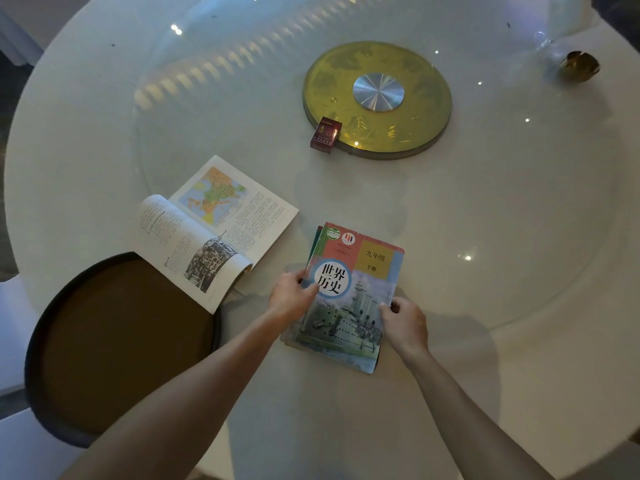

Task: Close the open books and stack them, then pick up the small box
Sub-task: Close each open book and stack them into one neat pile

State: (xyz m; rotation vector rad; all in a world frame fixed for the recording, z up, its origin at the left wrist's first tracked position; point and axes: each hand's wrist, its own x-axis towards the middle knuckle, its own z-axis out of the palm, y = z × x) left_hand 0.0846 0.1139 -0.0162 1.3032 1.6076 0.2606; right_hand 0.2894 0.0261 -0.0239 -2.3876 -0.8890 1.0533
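A closed history textbook (356, 289) with a warship on its cover lies on the white table, on top of another closed book whose green edge shows at its upper left. My left hand (292, 294) grips the top book's left edge, thumb on the cover. My right hand (403, 322) holds its right edge. To the left, an open book (221, 220) lies flat, a map page facing up and one page curled. A small dark red box (325, 135) stands farther back, leaning against the gold disc.
A gold disc (415, 123) with a silver hub sits at the centre of the glass turntable (207, 98). A round brown stool seat (117, 344) sits at the table's near left edge, partly under the open book. A brass-coloured object (581, 65) stands far right.
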